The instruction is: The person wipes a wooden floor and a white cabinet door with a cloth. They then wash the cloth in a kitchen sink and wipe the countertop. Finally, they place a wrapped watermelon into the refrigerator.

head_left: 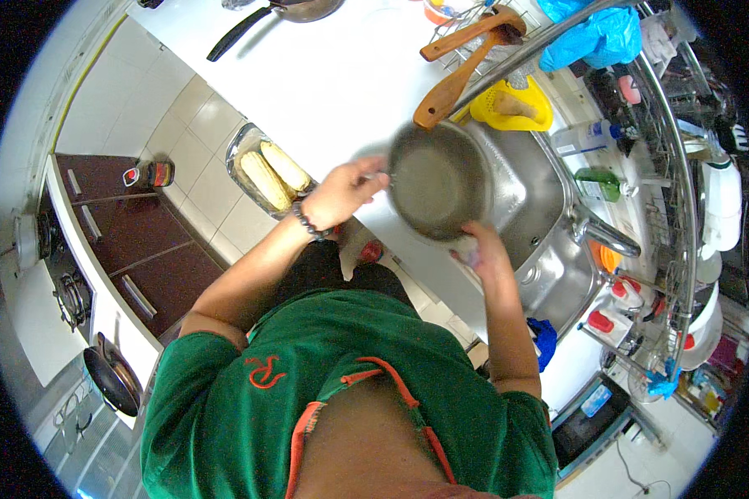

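Note:
A round metal pot (437, 187) is held up at the left side of the sink, tilted so that its grey inside shows. My left hand (347, 193), with a dark bead bracelet at the wrist, is closed on the pot's left edge, where a handle seems to be. At the near rim, my right hand (487, 254) touches the pot and is blurred. Something pale with a purplish tint shows at its fingers, too smeared to name. Left of my left hand, peeled corn cobs (264, 179) lie in a shiny metal tray (240, 141) at the counter's edge.
The steel sink (549, 195) has a faucet (607, 233) on its right side. Two wooden utensils (453, 87) jut out from the rack above a yellow strainer (520, 104). A frying pan (304, 8) rests on the far white counter. Bottles (595, 185) stand behind the sink.

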The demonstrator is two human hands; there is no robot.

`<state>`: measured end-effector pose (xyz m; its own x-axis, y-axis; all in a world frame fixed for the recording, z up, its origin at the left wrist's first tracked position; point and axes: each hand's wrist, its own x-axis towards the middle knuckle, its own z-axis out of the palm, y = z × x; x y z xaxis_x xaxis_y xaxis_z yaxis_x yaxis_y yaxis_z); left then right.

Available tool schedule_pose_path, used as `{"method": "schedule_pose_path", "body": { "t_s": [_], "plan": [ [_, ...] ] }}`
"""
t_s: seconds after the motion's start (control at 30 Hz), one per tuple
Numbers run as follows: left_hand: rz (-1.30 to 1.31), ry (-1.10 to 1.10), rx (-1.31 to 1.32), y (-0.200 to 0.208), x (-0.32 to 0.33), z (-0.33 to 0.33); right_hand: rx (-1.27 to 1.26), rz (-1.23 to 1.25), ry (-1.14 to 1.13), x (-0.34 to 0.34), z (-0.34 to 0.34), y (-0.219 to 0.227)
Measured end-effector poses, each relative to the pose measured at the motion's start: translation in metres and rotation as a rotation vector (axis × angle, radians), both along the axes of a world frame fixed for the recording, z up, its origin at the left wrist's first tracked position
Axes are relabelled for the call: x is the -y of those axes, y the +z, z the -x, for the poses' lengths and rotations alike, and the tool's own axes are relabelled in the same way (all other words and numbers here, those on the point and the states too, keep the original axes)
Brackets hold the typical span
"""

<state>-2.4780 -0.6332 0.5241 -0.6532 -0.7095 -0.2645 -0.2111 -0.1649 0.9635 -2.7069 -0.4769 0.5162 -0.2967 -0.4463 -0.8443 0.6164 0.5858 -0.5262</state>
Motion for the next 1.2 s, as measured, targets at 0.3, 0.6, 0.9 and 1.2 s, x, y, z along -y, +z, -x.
{"method": "schedule_pose_path", "body": {
  "t_s": [0.3,0.6,0.9,1.2],
  "plan": [
    [0.213,-0.171,0.194,-0.035,-0.038,0.021,-0.15,-0.135,0.001,-0.093,0.136,-0.098],
    [0.175,-0.174,0.179,-0.04,-0.06,0.022,-0.671,-0.132,0.043,-0.034,0.175,-0.21],
    [0.106,0.01,0.253,-0.042,-0.041,0.002,-1.506,-0.391,0.652,-0.042,0.153,-0.107],
    [0.023,0.08,0.185,-0.054,-0.03,0.012,-1.338,-0.066,0.36,-0.052,0.163,-0.132]
  ]
}}
